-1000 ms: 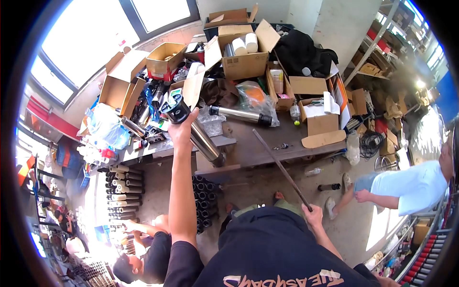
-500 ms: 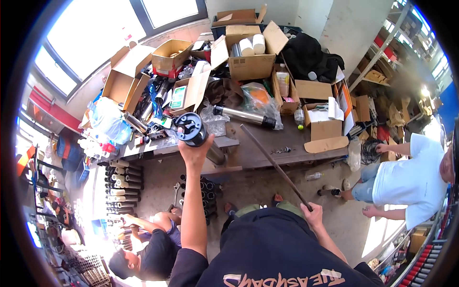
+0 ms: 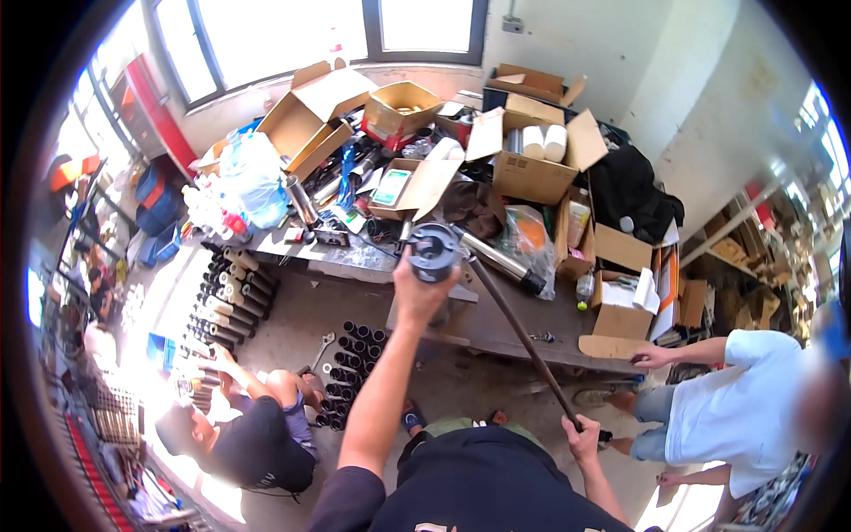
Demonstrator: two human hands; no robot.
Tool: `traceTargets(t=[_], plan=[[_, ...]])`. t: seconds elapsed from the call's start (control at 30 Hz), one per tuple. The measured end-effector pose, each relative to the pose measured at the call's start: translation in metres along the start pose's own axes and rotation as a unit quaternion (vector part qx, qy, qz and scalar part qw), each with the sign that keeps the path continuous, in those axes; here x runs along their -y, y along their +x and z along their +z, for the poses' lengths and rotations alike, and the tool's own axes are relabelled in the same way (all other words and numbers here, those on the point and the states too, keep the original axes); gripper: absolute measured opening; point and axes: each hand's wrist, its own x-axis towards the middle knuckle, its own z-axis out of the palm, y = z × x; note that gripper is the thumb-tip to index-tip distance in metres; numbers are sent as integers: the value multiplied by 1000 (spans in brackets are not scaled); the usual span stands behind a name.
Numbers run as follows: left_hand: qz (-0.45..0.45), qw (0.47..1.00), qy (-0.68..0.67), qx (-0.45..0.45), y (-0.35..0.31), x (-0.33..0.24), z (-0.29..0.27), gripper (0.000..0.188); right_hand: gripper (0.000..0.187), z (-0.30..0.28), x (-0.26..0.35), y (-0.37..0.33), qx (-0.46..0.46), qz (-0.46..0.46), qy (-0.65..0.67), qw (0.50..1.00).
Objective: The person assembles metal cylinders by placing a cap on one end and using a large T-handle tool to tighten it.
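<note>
My left hand [image 3: 420,297] is wrapped around a black round cap-like part [image 3: 433,252] with openings in its top, raised over the workbench's front edge. Just below it a grey cylinder [image 3: 446,312] shows in part; whether the two are joined is hidden by the hand. In my right hand [image 3: 582,438], close to my body on the right, is a long dark metal rod [image 3: 521,335]. It slants up and left, its far end close to the right side of the black part. I cannot tell if they touch.
The workbench [image 3: 496,321] holds open cardboard boxes [image 3: 534,177], a shiny metal tube [image 3: 498,260] and plastic bags. A person in black [image 3: 261,448] sits low at left beside stacked black tubes [image 3: 355,363]. A person in white [image 3: 722,399] stands at right, one hand by the bench edge.
The view has swung, shifting the bench rightward in the picture. The rod's far end has come up beside the black part. The person in white has brought a hand to the bench edge.
</note>
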Motion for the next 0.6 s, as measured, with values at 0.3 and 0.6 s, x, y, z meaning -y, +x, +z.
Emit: traceTargets(t=[0.3,0.6], plan=[[13,940,173,-294,-21,-9,44,54,29,-39,25,4,-19,-54,-66,996],[40,904,233,-356,-20,-11,58,52,31,-72,29,18,-9,-58,-109,992]])
